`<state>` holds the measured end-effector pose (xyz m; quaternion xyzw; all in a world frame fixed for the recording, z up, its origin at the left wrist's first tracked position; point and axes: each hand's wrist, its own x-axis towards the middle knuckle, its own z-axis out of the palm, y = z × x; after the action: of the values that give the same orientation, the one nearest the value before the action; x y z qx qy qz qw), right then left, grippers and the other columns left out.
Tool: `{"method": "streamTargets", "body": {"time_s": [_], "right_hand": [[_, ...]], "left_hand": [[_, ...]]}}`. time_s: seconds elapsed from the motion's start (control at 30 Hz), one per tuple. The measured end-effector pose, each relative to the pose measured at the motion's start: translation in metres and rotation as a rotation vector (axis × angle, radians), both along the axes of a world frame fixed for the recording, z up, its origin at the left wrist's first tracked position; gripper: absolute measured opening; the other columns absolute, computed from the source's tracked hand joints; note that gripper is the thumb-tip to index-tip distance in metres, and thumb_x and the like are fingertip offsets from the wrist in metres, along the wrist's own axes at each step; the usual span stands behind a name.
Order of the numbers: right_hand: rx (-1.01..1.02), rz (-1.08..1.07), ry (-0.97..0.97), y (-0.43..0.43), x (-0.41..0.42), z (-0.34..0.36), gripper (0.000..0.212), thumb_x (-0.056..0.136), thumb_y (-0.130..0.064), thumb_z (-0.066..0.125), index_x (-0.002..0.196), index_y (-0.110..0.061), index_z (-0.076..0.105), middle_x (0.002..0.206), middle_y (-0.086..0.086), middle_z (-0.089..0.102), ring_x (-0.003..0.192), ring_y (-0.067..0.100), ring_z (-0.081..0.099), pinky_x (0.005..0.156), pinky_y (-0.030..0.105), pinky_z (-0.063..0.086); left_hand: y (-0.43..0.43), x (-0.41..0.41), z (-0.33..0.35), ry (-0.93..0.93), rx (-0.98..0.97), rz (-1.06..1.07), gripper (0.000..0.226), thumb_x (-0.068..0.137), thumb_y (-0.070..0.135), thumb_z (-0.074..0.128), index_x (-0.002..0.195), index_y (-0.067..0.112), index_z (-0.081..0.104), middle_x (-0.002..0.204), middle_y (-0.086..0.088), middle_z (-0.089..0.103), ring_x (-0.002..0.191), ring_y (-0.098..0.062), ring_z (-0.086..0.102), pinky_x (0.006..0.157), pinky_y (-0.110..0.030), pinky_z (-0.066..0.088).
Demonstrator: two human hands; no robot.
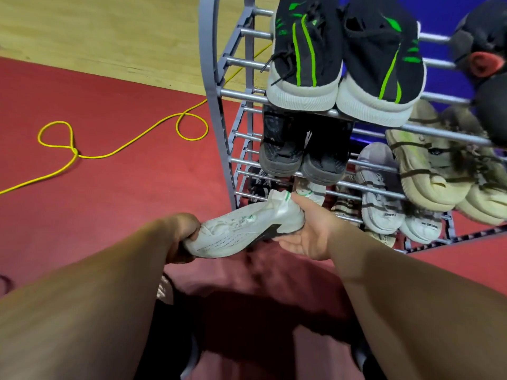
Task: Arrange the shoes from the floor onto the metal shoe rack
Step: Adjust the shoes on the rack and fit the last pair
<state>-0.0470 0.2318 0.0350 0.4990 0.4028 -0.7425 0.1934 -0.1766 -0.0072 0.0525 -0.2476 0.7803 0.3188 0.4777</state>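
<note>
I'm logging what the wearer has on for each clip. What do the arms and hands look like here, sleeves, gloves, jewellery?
Both forearms are bare as far as the frame shows: no sleeves in view. The left hand and right hand wear no gloves, and no watch, bracelet or ring shows on the visible parts.

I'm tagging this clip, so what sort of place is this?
Probably an indoor room or hall: red mat over wood floor, blue wall, and a metal shoe rack loaded with sneakers.
</note>
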Motion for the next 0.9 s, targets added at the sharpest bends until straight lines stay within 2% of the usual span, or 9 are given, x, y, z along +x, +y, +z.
{"method": "streamTargets", "body": {"time_s": [0.17,0.3,0.37,0.43,0.47,0.57,0.7,0.8,0.9], "right_hand": [[-0.05,0.185,-0.042,0.022,0.017,0.016,0.052,0.09,-0.049,0.057,0.123,-0.011,0.071,0.107,0.012,0.077,0.091,0.032,0.076,0.07,0.032,0.06],[-0.107,0.215,-0.058,0.044,0.038,0.026,0.048,0.091,-0.034,0.052,0.125,-0.005,0.069,0.1,0.013,0.076,0.075,0.024,0.073,0.062,0.028,0.057],[-0.119,0.185,-0.057,0.052,0.046,0.026,0.042,0.09,-0.031,0.054,0.122,-0.008,0.069,0.095,0.01,0.076,0.073,0.022,0.072,0.061,0.026,0.056],[-0.126,0.152,-0.05,0.058,0.051,0.025,0.036,0.088,-0.026,0.054,0.118,-0.011,0.068,0.095,0.008,0.075,0.075,0.021,0.072,0.063,0.025,0.055],[-0.134,0.132,-0.044,0.061,0.054,0.025,0.036,0.087,-0.022,0.054,0.118,-0.012,0.067,0.097,0.008,0.075,0.078,0.021,0.072,0.064,0.026,0.055],[-0.165,0.136,-0.016,0.066,0.058,0.025,0.038,0.089,-0.019,0.055,0.124,-0.014,0.066,0.104,0.007,0.075,0.084,0.021,0.073,0.065,0.029,0.058],[-0.221,0.284,0.033,0.068,0.062,0.026,0.045,0.086,-0.02,0.065,0.131,-0.013,0.068,0.118,0.008,0.071,0.094,0.021,0.071,0.071,0.033,0.058],[-0.27,0.343,0.048,0.067,0.065,0.023,0.047,0.088,-0.016,0.067,0.134,-0.01,0.065,0.12,0.01,0.071,0.102,0.023,0.07,0.08,0.037,0.058],[-0.272,0.364,0.062,0.064,0.064,0.023,0.045,0.091,-0.011,0.061,0.136,-0.012,0.064,0.125,0.011,0.07,0.107,0.025,0.07,0.088,0.042,0.058]], "left_hand": [[0.019,0.001,0.0,-0.007,0.02,-0.045,0.022,0.086,0.007,0.044,0.074,0.012,0.062,0.04,-0.003,0.056,0.048,-0.02,0.056,0.055,-0.025,0.047],[0.051,0.004,-0.013,-0.036,0.147,-0.022,0.014,0.085,0.014,0.057,0.093,0.011,0.067,0.066,-0.003,0.068,0.067,-0.02,0.065,0.074,-0.032,0.058],[0.066,0.006,-0.017,-0.054,0.233,0.035,0.014,0.092,0.011,0.055,0.1,0.011,0.066,0.072,-0.005,0.071,0.062,-0.018,0.07,0.065,-0.031,0.062],[0.076,0.007,-0.019,-0.052,0.288,0.101,0.01,0.096,0.009,0.055,0.102,0.009,0.063,0.07,-0.007,0.071,0.052,-0.017,0.069,0.047,-0.03,0.059],[0.08,0.007,-0.02,-0.048,0.299,0.118,0.009,0.097,0.009,0.056,0.103,0.008,0.063,0.067,-0.007,0.071,0.05,-0.017,0.069,0.045,-0.031,0.059],[0.085,0.005,-0.024,-0.06,0.35,0.173,0.007,0.097,0.011,0.058,0.1,0.006,0.062,0.058,-0.007,0.07,0.049,-0.017,0.07,0.054,-0.033,0.061],[0.091,0.004,-0.022,-0.099,0.486,0.242,0.013,0.096,0.008,0.057,0.106,0.003,0.063,0.072,-0.01,0.075,0.074,-0.022,0.072,0.072,-0.038,0.059],[0.096,0.004,-0.026,-0.098,0.572,0.272,0.023,0.097,0.007,0.055,0.117,0.0,0.065,0.102,-0.013,0.076,0.088,-0.023,0.072,0.08,-0.035,0.059],[0.097,0.004,-0.028,-0.091,0.607,0.287,0.018,0.098,0.007,0.054,0.11,0.0,0.066,0.095,-0.013,0.076,0.08,-0.022,0.074,0.077,-0.034,0.061]]}}
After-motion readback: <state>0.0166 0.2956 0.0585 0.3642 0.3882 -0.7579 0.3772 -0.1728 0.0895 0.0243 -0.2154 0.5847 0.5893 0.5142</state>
